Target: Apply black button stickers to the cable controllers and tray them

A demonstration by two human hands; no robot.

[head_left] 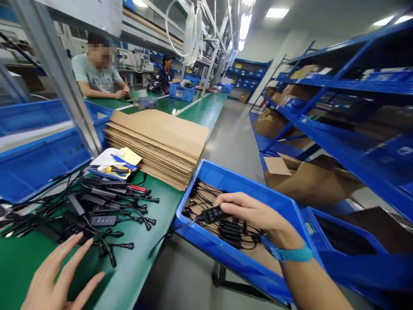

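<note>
Fingers (237, 199) of the right hand (258, 213) are clamped on a black cabled module (211, 215), held over a blue bin (222, 254). Just below these fingers, similar modules (230, 232) are lined up inside the bin. Left-hand fingers (66, 245) are spread apart; at their tips a cable pile (103, 220) is strewn on the green table (19, 262), though whether it is touched cannot be told.

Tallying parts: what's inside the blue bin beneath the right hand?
Black modules and cables, on a brown sheet. The right hand, holding another module, covers part of the bin; anything beneath the sheet is hidden.
</note>
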